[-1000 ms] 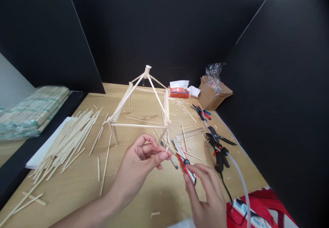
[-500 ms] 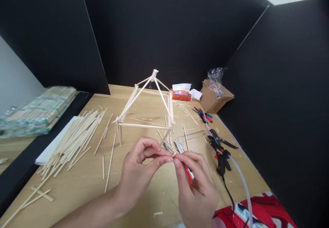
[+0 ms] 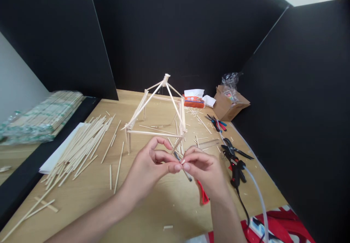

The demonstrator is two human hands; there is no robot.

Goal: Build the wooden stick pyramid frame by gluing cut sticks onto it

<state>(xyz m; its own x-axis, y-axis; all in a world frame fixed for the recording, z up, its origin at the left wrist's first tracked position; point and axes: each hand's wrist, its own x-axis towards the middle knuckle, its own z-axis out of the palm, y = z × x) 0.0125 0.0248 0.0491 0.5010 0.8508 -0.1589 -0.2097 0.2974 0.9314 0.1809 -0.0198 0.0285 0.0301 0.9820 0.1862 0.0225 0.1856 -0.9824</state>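
Observation:
My left hand (image 3: pixel 155 162) and my right hand (image 3: pixel 203 168) meet at the fingertips above the table. Between them is a tiny pale piece (image 3: pixel 183 161), too small to make out well; thumbs and forefingers of both hands pinch at it. Just behind my hands stands a wooden stick frame (image 3: pixel 154 133), with four legs and a peaked top of sloping sticks. Under my fingers lies a pen (image 3: pixel 188 175), partly covered. A red-handled tool (image 3: pixel 203 195) lies below my right hand, mostly hidden by it.
Loose sticks (image 3: pixel 82 144) lie on white paper at left, near wrapped stick bundles (image 3: pixel 46 115). On the right are a glue gun (image 3: pixel 235 168) with its cord, pliers (image 3: pixel 216 122), a ruler (image 3: pixel 209 143) and a cardboard box (image 3: pixel 229 106). A tissue pack (image 3: pixel 194 101) sits behind.
My right hand has moved up and turned, its fingers now bent more over the tiny piece. More of the pen and the red handle shows. My left hand has shifted slightly.

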